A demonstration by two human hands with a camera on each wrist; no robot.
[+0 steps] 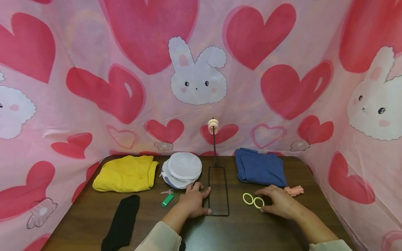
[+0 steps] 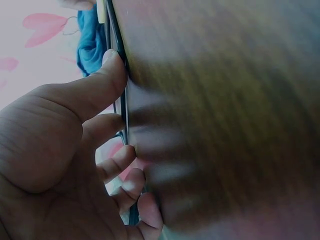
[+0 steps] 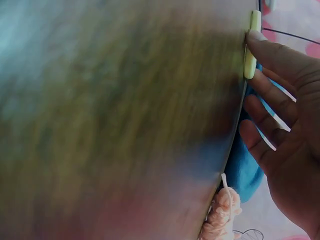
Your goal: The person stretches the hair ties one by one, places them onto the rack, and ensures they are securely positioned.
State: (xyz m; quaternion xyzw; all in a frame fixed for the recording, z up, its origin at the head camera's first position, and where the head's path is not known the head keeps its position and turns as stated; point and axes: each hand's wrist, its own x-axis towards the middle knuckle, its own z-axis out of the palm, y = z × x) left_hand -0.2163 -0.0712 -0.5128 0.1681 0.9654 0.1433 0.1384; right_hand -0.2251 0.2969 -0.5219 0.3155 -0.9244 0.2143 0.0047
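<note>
A black wire stand has a rectangular base (image 1: pixel 218 190) flat on the dark table, and its upright rod carries pale rings (image 1: pixel 213 125) at the top. My left hand (image 1: pixel 201 200) lies flat against the base's left bar. In the left wrist view its thumb (image 2: pixel 107 75) and fingertips press on the wire (image 2: pixel 124 107). Right of the stand, my right hand (image 1: pixel 267 202) rests on the table, one fingertip (image 3: pixel 257 37) touching a yellow ring (image 3: pixel 252 45). Two yellow rings (image 1: pixel 253 200) lie side by side there.
At the back lie a yellow cloth (image 1: pixel 125 173), a stack of white round pads (image 1: pixel 183 169) and a blue cloth (image 1: pixel 260 167). A pink scrunchie (image 1: pixel 294 190) sits by my right hand. A green key tag (image 1: pixel 168 199) and a black sock (image 1: pixel 122 223) lie front left. Pink heart fabric surrounds the table.
</note>
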